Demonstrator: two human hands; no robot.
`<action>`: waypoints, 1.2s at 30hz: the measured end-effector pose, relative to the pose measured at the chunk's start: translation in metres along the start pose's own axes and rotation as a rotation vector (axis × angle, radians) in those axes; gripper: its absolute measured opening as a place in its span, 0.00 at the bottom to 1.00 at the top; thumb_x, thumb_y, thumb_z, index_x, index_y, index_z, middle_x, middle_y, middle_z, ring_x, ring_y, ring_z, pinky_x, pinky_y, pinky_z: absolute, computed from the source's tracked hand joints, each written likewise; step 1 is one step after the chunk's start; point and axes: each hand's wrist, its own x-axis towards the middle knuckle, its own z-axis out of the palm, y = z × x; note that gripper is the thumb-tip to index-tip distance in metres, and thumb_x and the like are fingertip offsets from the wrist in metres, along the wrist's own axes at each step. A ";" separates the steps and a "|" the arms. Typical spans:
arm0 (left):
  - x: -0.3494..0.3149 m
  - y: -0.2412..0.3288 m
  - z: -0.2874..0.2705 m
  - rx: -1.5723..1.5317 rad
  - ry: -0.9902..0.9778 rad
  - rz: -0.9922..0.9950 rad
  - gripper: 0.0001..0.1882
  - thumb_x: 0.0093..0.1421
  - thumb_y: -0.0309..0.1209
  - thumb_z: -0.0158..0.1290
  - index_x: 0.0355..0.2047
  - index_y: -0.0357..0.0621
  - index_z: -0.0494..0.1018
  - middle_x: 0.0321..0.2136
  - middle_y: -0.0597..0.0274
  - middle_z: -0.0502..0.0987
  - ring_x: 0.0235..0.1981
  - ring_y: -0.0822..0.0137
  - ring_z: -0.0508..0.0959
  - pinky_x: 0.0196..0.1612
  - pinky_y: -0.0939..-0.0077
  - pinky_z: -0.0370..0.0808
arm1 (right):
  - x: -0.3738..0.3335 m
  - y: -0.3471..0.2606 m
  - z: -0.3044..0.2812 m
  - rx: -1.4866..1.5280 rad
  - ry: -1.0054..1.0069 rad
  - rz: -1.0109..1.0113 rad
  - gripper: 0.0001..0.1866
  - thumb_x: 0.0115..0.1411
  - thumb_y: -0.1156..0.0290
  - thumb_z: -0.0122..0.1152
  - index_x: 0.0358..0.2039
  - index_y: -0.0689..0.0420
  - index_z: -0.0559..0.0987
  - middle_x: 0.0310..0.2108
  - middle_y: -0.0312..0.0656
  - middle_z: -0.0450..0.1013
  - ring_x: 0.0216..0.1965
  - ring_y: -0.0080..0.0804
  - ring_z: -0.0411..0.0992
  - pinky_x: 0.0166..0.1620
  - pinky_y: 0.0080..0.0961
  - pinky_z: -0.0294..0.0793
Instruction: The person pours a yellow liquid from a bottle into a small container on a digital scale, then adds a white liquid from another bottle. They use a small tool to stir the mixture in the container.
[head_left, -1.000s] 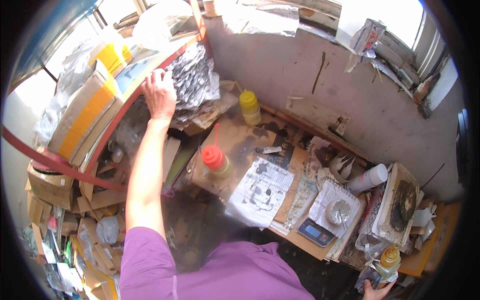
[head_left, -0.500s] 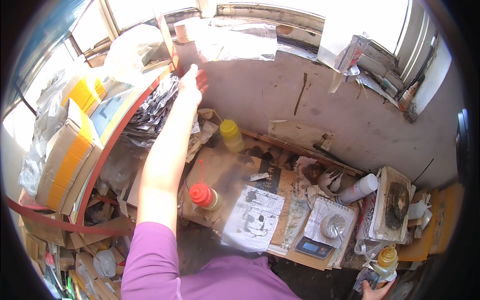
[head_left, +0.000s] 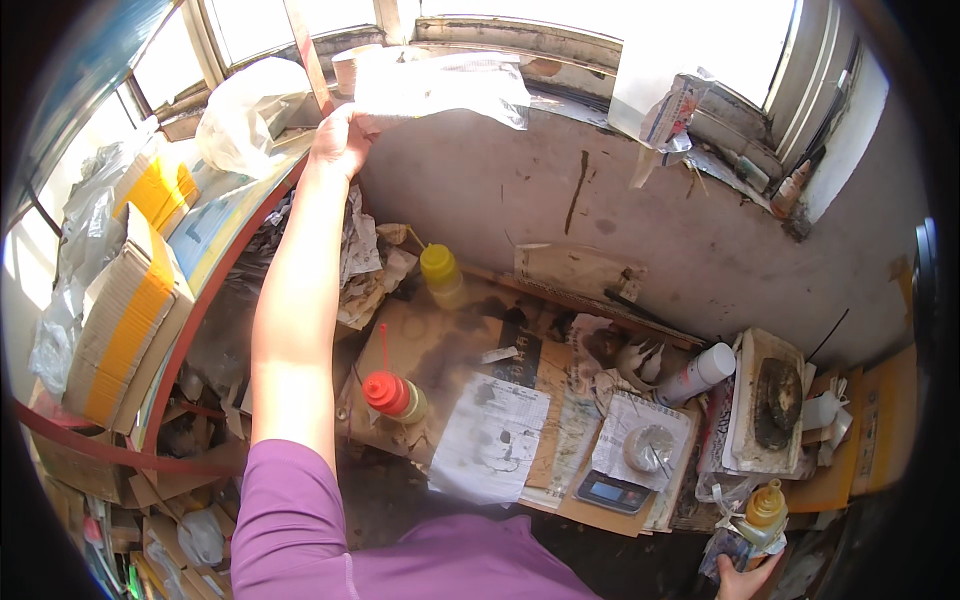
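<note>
My left hand (head_left: 343,140) reaches far forward to the windowsill. Its fingers close on the near left edge of a crinkled white sheet (head_left: 440,92), which is washed out by glare; the fingertips are partly hidden. Low at the right, my right hand (head_left: 748,578) is wrapped round the lower part of a squeeze bottle with a yellow cap (head_left: 766,506). A dark patterned wrapping (head_left: 724,553) shows beside the thumb. Beneath my left arm's reach, a red-capped squeeze bottle (head_left: 393,396) and a yellow-capped one (head_left: 440,274) stand on the cardboard-covered bench.
A red-edged shelf (head_left: 190,340) with a taped cardboard box (head_left: 128,320) and plastic bags stands left. Crumpled papers (head_left: 362,255) lie beneath it. The bench holds a stained sheet (head_left: 492,435), a digital scale (head_left: 612,490) with a clear round container, and a white spray can (head_left: 697,374).
My left hand has moved forward and left, from open in the air to closed on the white sheet's edge. The view has shifted slightly; my right hand stays at its bottle.
</note>
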 end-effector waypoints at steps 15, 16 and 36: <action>-0.138 -0.010 0.128 0.076 0.281 0.214 0.06 0.56 0.15 0.54 0.30 0.39 0.74 0.26 0.62 0.77 0.24 0.71 0.75 0.29 0.78 0.73 | 0.040 0.055 -0.027 0.216 -0.251 -0.157 0.55 0.23 0.83 0.76 0.59 0.62 0.64 0.51 0.42 0.69 0.52 0.34 0.67 0.59 0.30 0.65; -0.141 -0.009 0.139 0.229 0.292 0.185 0.07 0.55 0.14 0.52 0.29 0.41 0.74 0.25 0.62 0.77 0.25 0.69 0.75 0.29 0.76 0.73 | 0.036 0.058 -0.033 0.248 -0.265 -0.156 0.55 0.24 0.83 0.76 0.59 0.62 0.64 0.51 0.42 0.69 0.52 0.33 0.67 0.59 0.30 0.65; -0.419 0.000 0.155 0.539 -0.059 0.095 0.15 0.54 0.19 0.46 0.40 0.30 0.77 0.36 0.61 0.81 0.36 0.75 0.78 0.45 0.82 0.73 | 0.001 0.045 -0.044 0.311 -0.536 -0.315 0.47 0.29 0.84 0.79 0.54 0.60 0.67 0.48 0.38 0.71 0.50 0.29 0.68 0.57 0.28 0.68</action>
